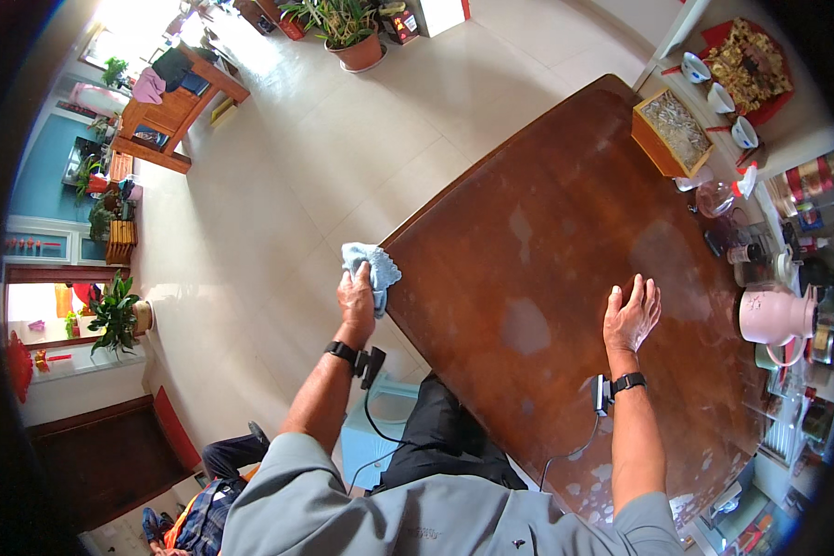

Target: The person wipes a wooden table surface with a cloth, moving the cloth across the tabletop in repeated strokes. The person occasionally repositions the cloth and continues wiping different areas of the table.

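My left hand (356,300) grips a light blue cloth (373,267) at the left corner of a dark brown wooden table (472,278). The cloth touches the table's corner and partly hangs past the edge. Over the right half of the tabletop, my right hand (632,316) has its fingers apart and holds nothing; whether it touches the surface, I cannot tell. Dull grey patches mark the tabletop. Each wrist wears a black strap with a small cabled device.
Along the table's right side stand a pink thermos jug (775,314), a clear spray bottle (717,198), small jars and a wooden box (671,132). A light blue plastic stool (365,445) is beside my legs. Another person (212,511) sits at the lower left.
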Motion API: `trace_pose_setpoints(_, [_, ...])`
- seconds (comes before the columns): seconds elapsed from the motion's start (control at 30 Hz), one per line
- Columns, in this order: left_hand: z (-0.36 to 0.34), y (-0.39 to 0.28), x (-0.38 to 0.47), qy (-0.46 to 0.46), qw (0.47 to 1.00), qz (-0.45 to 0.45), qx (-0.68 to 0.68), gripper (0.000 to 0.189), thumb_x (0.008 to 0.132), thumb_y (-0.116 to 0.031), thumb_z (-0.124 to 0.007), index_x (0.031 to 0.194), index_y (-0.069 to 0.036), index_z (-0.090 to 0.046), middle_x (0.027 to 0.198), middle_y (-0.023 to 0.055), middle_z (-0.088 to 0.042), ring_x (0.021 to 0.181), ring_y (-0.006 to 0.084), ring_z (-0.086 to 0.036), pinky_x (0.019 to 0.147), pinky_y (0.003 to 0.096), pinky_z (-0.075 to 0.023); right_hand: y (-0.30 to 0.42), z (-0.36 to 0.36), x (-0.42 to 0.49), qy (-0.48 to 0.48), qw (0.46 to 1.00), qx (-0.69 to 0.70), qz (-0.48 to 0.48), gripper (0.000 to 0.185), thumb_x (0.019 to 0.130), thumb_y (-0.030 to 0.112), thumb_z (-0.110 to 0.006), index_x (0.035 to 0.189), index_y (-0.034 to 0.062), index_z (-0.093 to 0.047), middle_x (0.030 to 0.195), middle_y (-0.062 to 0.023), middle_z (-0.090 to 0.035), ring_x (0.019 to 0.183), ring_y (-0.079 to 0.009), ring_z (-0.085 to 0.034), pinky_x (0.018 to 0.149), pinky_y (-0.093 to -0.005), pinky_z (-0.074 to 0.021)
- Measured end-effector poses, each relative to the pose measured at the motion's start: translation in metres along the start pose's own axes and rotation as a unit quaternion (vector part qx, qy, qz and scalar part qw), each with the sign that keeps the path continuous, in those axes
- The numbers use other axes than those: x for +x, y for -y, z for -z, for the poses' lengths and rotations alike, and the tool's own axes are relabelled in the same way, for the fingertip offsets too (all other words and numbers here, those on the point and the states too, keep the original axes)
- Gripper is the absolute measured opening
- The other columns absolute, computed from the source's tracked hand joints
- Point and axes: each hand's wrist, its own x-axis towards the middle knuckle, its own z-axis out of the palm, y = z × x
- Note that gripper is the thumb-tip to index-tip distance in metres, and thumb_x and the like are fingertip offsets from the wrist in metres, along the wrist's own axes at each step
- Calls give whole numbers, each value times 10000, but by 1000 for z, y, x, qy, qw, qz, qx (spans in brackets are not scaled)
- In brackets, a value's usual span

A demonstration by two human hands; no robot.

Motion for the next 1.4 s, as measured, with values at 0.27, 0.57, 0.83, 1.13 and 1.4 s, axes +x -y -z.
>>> trace_pose_setpoints(0.27, [-29,46,-116,-45,993,97,-49,440,1021,-439,-657,1075,-3,-673,918,41,-662,787,146,-586,714,362,-505,0,-1,0,61,998,-4,-27,638,1032,466,-577,1523,62,-520,1603,-215,-445,1494,-429,-386,1239,-591,-280])
trace_pose_setpoints(0.57, [-21,43,-206,196,956,214,49,383,1106,-485,-524,1135,-135,-677,936,-30,-644,817,107,-596,682,336,-491,24,78,-33,131,940,315,12,528,989,371,-686,1379,24,-603,1348,-235,-654,1272,-399,-612,1045,-515,-505])
trace_pose_setpoints(0.83, [-9,19,-211,391,816,424,-43,319,1123,-422,-497,1181,-149,-650,1081,25,-683,1033,220,-657,968,457,-525,93,142,-213,645,617,441,89,601,998,568,-673,1276,36,-682,1160,-177,-759,1064,-345,-721,926,-481,-555])
trace_pose_setpoints(1.13, [9,-6,-166,709,640,151,255,560,945,-104,-790,1391,-32,-460,1403,127,-610,1303,299,-611,1075,446,-503,184,110,-268,430,523,702,-221,571,960,356,-793,1436,121,-582,1320,-66,-681,1224,-210,-623,1072,-385,-500])
trace_pose_setpoints(1.4, [-25,-22,-135,657,537,393,356,443,1106,-480,-486,1442,-194,-534,1378,21,-598,1076,205,-624,932,375,-541,223,80,-309,150,167,872,-436,633,876,222,-903,1419,177,-582,1250,41,-666,1092,-109,-644,885,-292,-556])
